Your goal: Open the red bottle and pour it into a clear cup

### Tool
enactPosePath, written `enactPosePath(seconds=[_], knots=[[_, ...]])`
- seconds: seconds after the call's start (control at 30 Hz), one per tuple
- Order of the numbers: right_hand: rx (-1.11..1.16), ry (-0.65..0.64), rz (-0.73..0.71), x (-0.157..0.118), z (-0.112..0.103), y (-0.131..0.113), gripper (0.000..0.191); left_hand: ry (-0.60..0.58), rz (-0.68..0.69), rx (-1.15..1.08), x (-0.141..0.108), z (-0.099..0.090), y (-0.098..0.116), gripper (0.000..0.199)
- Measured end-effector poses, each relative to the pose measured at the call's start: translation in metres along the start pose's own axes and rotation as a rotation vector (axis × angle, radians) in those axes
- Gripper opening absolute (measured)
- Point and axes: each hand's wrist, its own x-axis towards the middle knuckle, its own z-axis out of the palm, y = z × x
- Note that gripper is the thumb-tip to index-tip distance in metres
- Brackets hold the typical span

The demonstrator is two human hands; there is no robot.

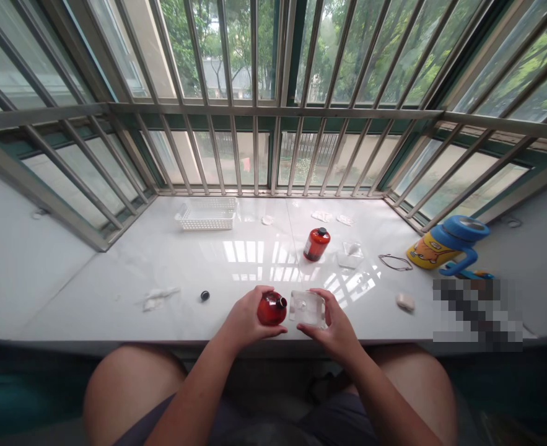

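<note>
Uncapped red bottle in L hand, fingers closed round it, at front edge of sill; clear plastic box in R hand, fingers gripping sides. Black cap off, lying left. Beyond: capped red bottle mid-sill; white basket near back edge.

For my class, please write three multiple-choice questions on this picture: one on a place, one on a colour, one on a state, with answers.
1. Where is the white plastic basket?
A) On the sill by the window bars
B) In a hand
C) On a lap

2. What colour is the cap on the standing red bottle?
A) White
B) Black
C) Blue

3. The red bottle in the left hand is:
A) Capped
B) Uncapped
C) Broken

Answers:
1. A: it stands at the sill's far edge.
2. B: the cap shows black.
3. B: its neck is bare.
</note>
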Motion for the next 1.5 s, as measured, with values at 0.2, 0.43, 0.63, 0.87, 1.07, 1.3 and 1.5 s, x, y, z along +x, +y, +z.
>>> enactPosePath(seconds=[0.2, 0.43, 0.63, 0.87, 1.07, 1.3, 1.5], knots=[[-0.166, -0.005, -0.112, 0.004, -0.008, -0.003, 0.076, -0.025, 0.028, 0.011, 0.005, -0.001, 0.008, 0.078], [-0.26, -0.03, -0.148, 0.01, -0.015, -0.014, 0.075, -0.045, 0.015, 0.006, 0.008, -0.003, 0.011, 0.078], [-0.326, -0.083, -0.165, 0.015, -0.019, -0.024, 0.073, -0.044, 0.016, -0.009, 0.007, -0.004, 0.013, 0.077], [-0.337, -0.116, -0.179, 0.02, -0.022, -0.031, 0.073, -0.032, 0.022, -0.03, 0.008, -0.004, 0.01, 0.076], [-0.359, -0.14, -0.216, 0.025, -0.025, -0.038, 0.073, -0.017, 0.029, -0.051, 0.007, -0.003, 0.008, 0.079], [-0.377, -0.169, -0.259, 0.029, -0.026, -0.048, 0.074, -0.03, 0.02, -0.039, 0.007, -0.003, 0.007, 0.079], [-0.395, -0.19, -0.263, 0.03, -0.027, -0.053, 0.073, -0.019, 0.023, -0.042, 0.007, -0.003, 0.006, 0.079]])
